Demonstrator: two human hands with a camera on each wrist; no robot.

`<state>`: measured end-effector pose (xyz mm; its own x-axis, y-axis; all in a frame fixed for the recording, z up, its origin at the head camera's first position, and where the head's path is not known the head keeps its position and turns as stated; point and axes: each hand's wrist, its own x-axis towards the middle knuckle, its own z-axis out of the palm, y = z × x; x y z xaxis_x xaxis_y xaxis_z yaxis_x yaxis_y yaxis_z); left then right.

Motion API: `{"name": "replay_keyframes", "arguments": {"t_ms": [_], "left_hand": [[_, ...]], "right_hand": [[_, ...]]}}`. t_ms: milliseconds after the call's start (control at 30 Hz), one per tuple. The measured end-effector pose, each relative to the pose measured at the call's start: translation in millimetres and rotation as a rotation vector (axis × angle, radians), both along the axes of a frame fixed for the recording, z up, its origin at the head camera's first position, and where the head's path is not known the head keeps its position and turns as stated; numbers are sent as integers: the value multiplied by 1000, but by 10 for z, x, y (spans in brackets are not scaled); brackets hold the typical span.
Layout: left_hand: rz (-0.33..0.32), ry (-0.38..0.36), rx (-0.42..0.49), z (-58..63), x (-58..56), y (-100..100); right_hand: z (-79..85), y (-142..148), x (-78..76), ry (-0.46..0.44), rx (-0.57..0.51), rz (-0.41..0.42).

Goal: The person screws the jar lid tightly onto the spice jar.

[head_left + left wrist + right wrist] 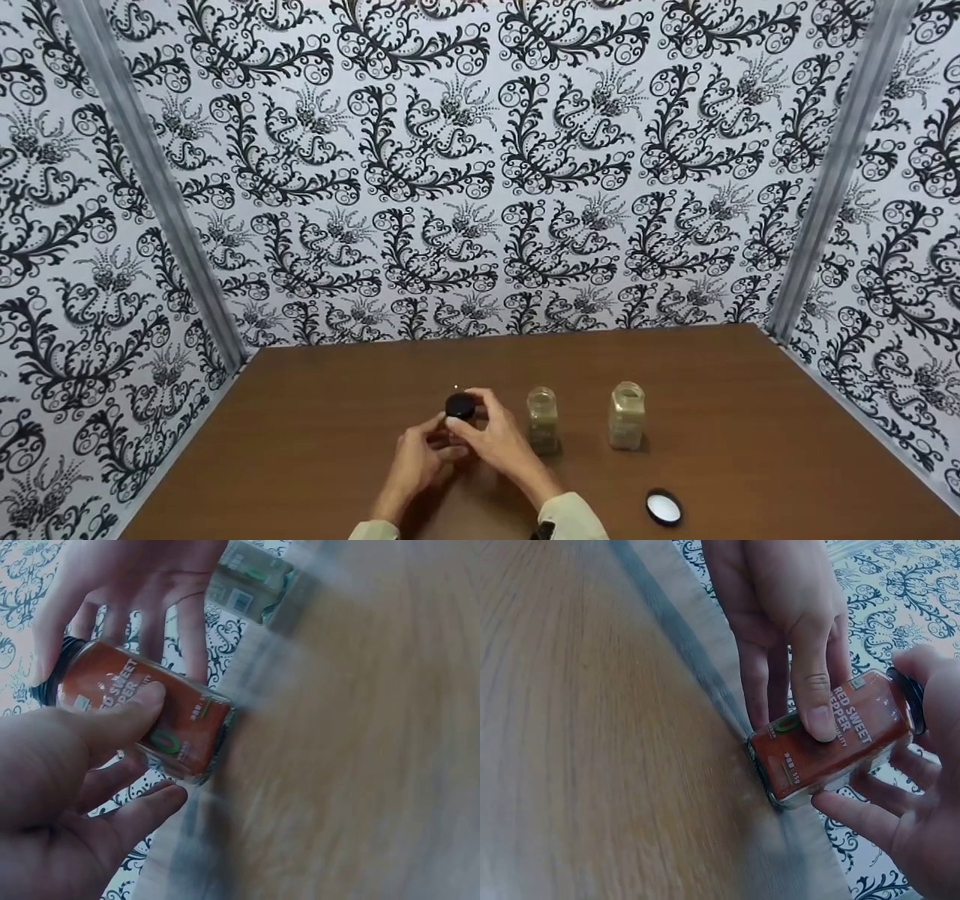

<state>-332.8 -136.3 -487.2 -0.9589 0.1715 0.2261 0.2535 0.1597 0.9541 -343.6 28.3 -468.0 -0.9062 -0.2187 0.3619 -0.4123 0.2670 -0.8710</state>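
Between my hands is a square glass spice jar (199, 727) of red powder with a black lid (460, 406). The right wrist view shows its label, "RED SWEET PEPPER" (851, 714). My left hand (415, 459) grips the jar's body, its thumb lying across the label. At the top, my right hand (499, 442) holds the black lid between thumb and fingers. The lid sits on the jar's neck; whether it is tight or loose I cannot tell. In the wrist views the jar appears tilted, its base close to the tabletop.
To the right of my hands stand two lidless glass jars, one (543, 427) with greenish contents and another (628, 420) with paler contents. A black lid (664, 508) lies with its white inside up near the front right of the brown table (322, 420). Patterned walls (480, 187) enclose the table.
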Motion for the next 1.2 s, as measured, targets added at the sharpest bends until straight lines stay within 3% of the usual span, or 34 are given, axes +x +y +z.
{"name": "replay_keyframes", "arguments": {"t_ms": [33, 100, 300, 433, 533, 800, 1200], "left_hand": [[0, -6, -10, 10, 8, -7], [42, 48, -162, 36, 25, -26], [111, 92, -208, 191, 40, -54], [206, 121, -270, 302, 61, -71], [240, 131, -300, 367, 90, -73], [260, 165, -332, 445, 185, -50], [328, 236, -321, 571, 291, 153]], "right_hand": [[9, 1, 9, -5, 8, -12], [43, 3, 24, 3, 13, -43], [233, 54, 30, 77, -17, -117], [354, 110, 52, 118, 21, -82], [438, 155, 95, 141, 70, -61], [653, 353, 213, 207, 262, -119], [737, 852, 306, 234, 335, -81]]}}
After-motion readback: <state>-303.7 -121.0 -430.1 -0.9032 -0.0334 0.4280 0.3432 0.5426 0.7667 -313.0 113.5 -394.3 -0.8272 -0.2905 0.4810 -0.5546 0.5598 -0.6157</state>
